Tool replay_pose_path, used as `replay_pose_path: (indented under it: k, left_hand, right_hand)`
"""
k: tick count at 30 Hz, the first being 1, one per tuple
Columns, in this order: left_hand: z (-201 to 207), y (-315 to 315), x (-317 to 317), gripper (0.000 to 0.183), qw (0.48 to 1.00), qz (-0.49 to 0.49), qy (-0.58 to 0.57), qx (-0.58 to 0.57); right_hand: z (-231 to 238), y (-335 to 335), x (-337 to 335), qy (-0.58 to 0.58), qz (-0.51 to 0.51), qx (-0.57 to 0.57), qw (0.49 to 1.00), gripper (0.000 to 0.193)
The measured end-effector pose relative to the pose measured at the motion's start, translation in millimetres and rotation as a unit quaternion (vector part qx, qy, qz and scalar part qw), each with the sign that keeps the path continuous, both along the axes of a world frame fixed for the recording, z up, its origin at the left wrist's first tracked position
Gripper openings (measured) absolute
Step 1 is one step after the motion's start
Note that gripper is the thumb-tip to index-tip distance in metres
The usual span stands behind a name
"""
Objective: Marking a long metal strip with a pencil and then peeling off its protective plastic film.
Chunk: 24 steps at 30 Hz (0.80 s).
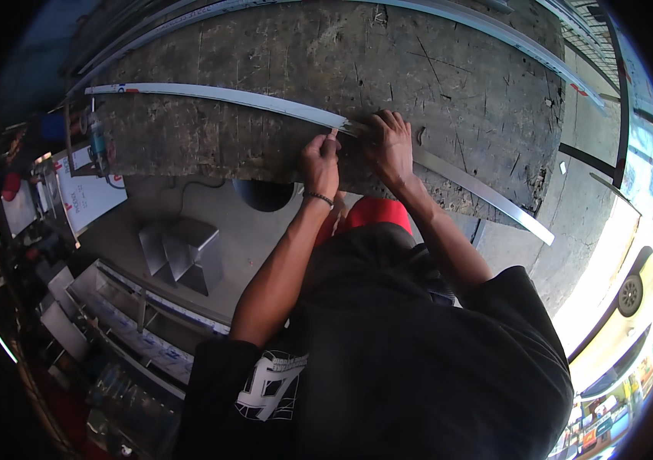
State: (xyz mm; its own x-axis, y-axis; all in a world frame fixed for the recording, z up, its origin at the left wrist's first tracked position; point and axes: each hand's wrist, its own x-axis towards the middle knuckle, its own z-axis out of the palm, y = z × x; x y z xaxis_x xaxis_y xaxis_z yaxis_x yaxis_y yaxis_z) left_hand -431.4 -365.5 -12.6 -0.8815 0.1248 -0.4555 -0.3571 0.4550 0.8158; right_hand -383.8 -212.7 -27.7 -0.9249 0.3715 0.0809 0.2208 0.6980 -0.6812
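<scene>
Left hand [320, 167] curled at white strip [219, 93]'s right end, right hand [392, 146] bent just beyond; can't tell what either grips. Strip's on the table [303, 50], left end unheld: nudge could swing it. Silver strip [495, 198] overhangs; bump could shift it.

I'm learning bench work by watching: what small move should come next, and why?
Probably lift the right hand slightly. It covers the stretch between the white strip and the silver strip, so whether they meet is hidden. The left hand is by the white strip's right end, perhaps close enough to steady it.
</scene>
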Motion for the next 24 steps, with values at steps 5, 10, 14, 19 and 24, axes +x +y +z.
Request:
replay_pose_path:
  k: [5,10,14,19,24]
  left_hand:
    - [-9.7,-0.4,-1.8,0.031,1.0,-0.016,0.024,-0.009]
    - [-13.9,0.3,-5.2,0.029,0.999,-0.019,0.023,0.02]
    - [-6.6,7.9,-9.5,0.028,0.998,0.001,-0.008,0.057]
    - [-13.1,-2.0,-3.2,0.028,0.999,-0.015,0.033,0.038]
    - [-12.6,-2.9,-3.0,0.031,0.999,-0.002,-0.027,0.02]
  right_hand:
    - [0.6,0.3,-1.4,-0.009,0.0,-0.004,1.0,0.028]
    - [-4.4,-1.8,-1.7,0.001,-0.004,0.017,1.0,0.036]
    - [-2.6,0.6,0.7,-0.044,0.006,0.014,0.999,0.043]
    - [-0.9,-1.9,-3.1,-0.002,-0.004,0.012,1.0,0.027]
    - [-3.1,-0.4,-3.2,0.002,-0.007,0.009,1.0,0.024]
